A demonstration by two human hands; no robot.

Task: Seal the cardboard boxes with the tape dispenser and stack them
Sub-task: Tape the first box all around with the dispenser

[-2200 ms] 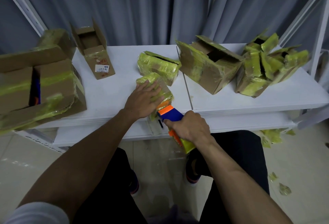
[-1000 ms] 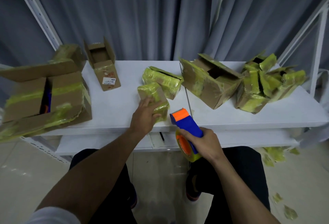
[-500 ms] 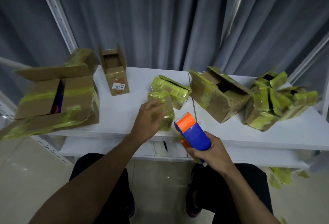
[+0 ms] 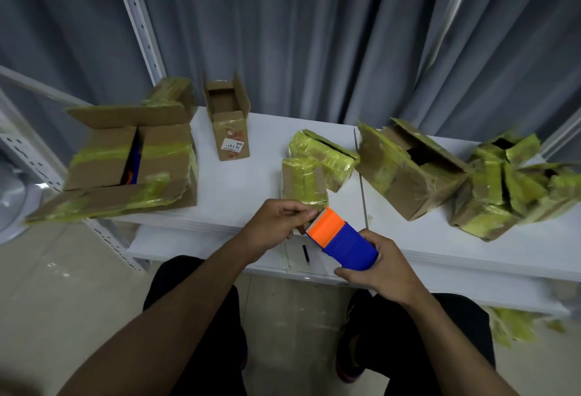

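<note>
White table (image 4: 257, 175), dispenser (image 4: 341, 240) half-hidden by right hand (image 4: 386, 276)

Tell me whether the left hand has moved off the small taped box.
Yes. The left hand has left the small taped box and drawn back to the front edge of the table, at the orange end of the tape dispenser.

Grey curtain (image 4: 314, 34), white table (image 4: 251, 181), white slotted upright (image 4: 138, 18), pale tiled floor (image 4: 63, 285)

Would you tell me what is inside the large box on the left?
In the large box, a blue and orange object shows between the flaps; they hide the rest.
</note>
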